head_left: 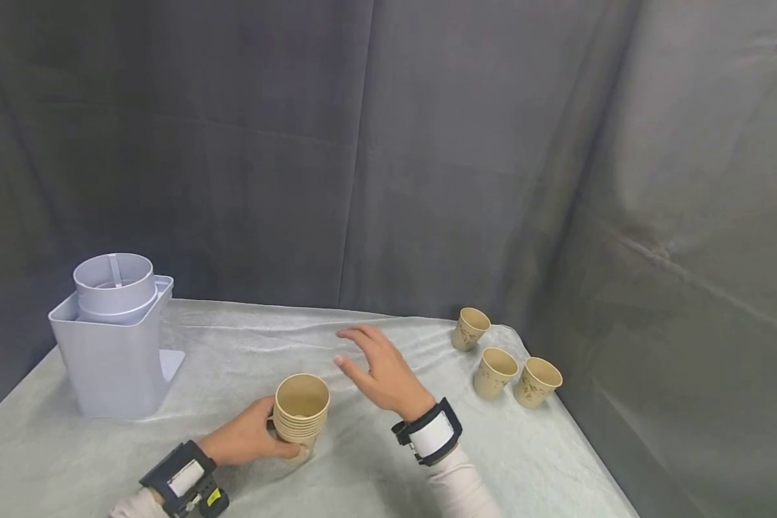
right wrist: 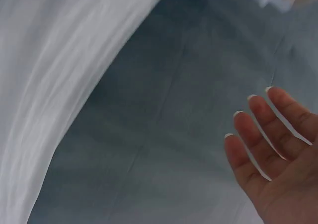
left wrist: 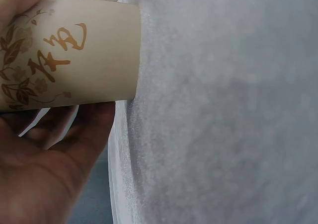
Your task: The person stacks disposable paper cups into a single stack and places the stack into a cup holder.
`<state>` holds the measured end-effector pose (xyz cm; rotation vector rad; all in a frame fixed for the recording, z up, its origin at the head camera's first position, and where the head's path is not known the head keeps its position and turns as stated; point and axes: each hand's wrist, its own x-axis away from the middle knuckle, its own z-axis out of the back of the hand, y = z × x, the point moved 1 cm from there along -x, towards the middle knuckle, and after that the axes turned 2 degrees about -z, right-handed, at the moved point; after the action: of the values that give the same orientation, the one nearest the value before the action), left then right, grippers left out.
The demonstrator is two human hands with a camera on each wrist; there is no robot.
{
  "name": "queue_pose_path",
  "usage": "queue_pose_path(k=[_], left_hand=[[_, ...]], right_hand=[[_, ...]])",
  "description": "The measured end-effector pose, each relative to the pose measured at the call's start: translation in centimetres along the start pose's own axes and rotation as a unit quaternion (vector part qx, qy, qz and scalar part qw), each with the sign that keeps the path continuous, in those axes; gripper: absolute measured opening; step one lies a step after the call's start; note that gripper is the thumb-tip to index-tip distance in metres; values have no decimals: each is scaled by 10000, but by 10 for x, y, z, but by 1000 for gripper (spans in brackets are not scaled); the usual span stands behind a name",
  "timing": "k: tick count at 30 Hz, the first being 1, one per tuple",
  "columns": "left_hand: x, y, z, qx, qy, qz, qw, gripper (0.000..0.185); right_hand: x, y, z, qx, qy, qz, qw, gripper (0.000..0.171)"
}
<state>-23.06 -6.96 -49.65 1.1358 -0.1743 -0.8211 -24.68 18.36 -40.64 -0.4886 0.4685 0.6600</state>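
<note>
Head view: the left hand grips a cup stack low, towards the cloth's near side; the right hand is spread, holding nothing, near it. Too tight a squeeze might dent or jam it; a rightward swing could topple the 3 single cups

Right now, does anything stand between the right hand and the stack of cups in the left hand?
Nothing visible does: in the head view, only a gap over the pale cloth separates the right hand from the cup stack that the left hand grips.
</note>
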Motion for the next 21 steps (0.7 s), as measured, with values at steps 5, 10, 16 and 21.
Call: queue_pose_path(k=[5, 10, 16, 21], left_hand=[[0, -1, 0, -3, 17, -2, 10000, 67], [0, -1, -1, -13, 47, 21, 10000, 65], [0, 1, -1, 5, -2, 29, 10000, 66], [1, 1, 0, -43, 1, 76, 10000, 67]], right_hand=[[8, 49, 25, 98, 447, -847, 9954, 45], [24, 91, 46, 120, 696, -1629, 9841, 42], [50, 129, 68, 173, 694, -2784, 9578, 54], [67, 150, 82, 422, 842, -3271, 9403, 57]])
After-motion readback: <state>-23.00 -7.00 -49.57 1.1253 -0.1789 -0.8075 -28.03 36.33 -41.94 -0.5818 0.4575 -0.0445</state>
